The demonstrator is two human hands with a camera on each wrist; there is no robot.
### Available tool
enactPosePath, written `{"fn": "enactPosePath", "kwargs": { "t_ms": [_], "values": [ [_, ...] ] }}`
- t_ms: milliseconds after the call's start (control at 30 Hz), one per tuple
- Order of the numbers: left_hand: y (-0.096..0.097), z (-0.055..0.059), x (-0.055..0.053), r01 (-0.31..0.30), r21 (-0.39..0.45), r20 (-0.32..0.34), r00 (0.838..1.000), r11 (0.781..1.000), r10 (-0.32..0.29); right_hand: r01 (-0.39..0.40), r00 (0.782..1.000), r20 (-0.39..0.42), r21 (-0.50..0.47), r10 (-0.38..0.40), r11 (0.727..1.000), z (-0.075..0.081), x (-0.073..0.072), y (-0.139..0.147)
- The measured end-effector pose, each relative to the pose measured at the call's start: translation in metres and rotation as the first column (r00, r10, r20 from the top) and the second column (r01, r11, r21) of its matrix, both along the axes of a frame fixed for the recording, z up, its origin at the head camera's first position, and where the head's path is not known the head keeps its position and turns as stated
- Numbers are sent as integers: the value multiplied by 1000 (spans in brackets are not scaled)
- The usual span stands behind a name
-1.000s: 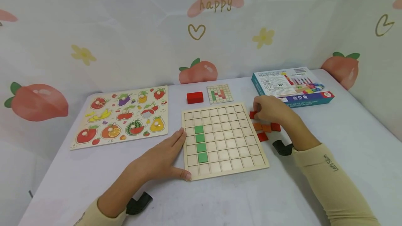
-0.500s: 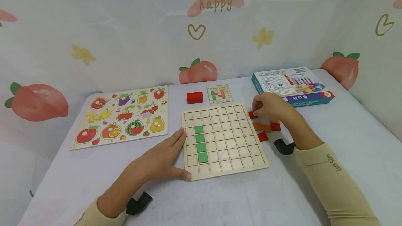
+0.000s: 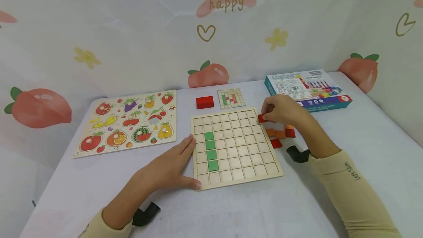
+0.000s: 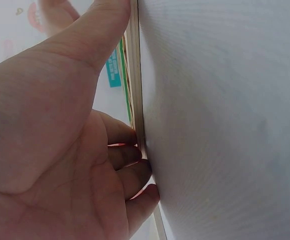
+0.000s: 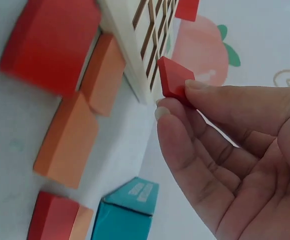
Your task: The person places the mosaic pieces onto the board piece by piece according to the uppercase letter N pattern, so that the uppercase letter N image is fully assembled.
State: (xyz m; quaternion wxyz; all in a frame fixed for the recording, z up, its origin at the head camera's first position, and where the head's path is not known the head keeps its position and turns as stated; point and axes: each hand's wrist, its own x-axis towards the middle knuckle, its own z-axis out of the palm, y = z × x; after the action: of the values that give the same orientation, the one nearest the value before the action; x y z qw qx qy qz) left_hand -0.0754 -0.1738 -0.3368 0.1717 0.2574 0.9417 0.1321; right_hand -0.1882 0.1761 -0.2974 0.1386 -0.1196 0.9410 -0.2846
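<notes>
My right hand pinches a small red square tile between thumb and fingertips. In the head view this tile overlaps the upper right edge of the wooden grid board. Green tiles stand in a column in the board's second column from the left. My left hand rests against the board's left side, thumb at the near left corner and fingers extended along the edge. Beside the board's right edge lie loose tiles, among them a red tile and an orange tile.
A pattern card with coloured squares lies behind the board, next to a red block. On the left is a fruit peg puzzle. A printed box stands at the back right, behind my right hand.
My right hand has lifted slightly and shifted left, bringing the red tile from beside the board to its upper right edge. The left hand and board have stayed put.
</notes>
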Motion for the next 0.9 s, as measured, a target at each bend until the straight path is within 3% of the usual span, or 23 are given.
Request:
{"fn": "enactPosePath", "kwargs": {
  "t_ms": [500, 900],
  "values": [
    [0, 0, 0, -6, 5, 6, 1000, 1000, 6, -57, 985, 152, -178, 85, 982, -6, 6, -26],
    [0, 1, 0, -13, 6, 16, 1000, 1000, 12, -161, 973, 124, -229, 192, 960, -7, 24, -60]
  ]
}}
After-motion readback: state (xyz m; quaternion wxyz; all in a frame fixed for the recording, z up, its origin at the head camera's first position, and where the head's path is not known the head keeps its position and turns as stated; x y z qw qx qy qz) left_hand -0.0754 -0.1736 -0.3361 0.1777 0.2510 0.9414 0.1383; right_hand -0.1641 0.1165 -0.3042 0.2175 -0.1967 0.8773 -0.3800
